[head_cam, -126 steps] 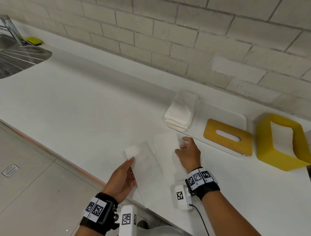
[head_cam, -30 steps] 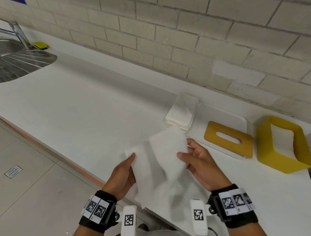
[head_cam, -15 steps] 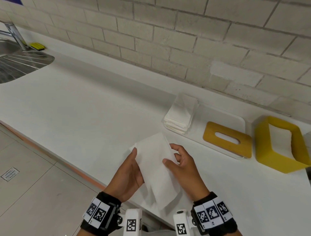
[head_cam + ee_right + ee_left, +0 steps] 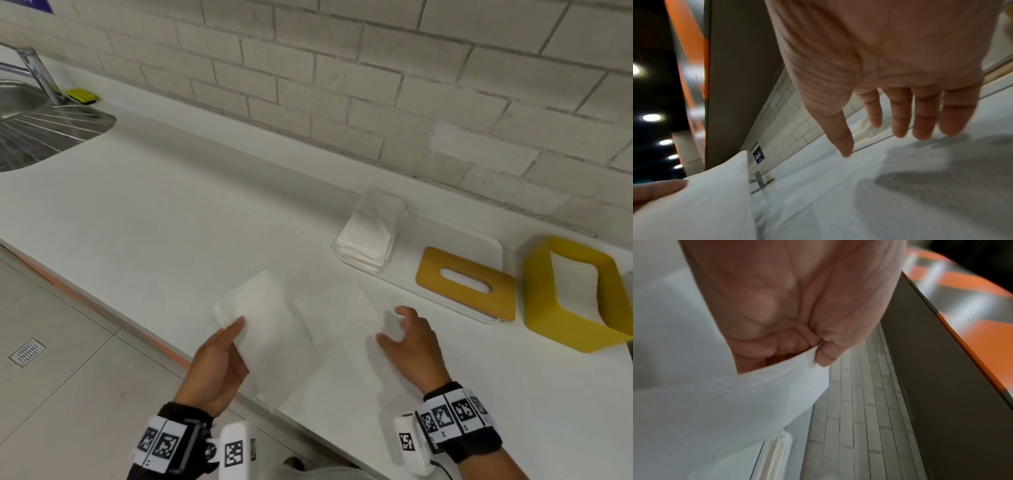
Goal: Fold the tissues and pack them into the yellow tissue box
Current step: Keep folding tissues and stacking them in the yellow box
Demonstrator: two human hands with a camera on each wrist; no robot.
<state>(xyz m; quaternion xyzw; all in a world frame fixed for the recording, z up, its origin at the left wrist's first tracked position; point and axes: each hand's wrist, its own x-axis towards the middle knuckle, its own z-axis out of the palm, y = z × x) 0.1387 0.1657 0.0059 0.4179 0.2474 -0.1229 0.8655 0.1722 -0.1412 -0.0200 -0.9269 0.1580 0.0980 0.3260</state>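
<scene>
Here the left hand (image 4: 219,370) pinched a tissue (image 4: 270,329) by its near left edge, thumb on top and fingers curled beneath, as the left wrist view showed. The sheet lay partly folded on the counter (image 4: 154,212) at its front edge, near the stack (image 4: 371,233) on the tray (image 4: 479,246). The right hand (image 4: 411,346) hovered just above the sheet's right side, fingers spread and holding nothing. The tissue looked light, limp and easy to tear or crease, so it probably wanted a gentle pinch at corners or edges. The box (image 4: 565,294) stood open, well to the right.
</scene>
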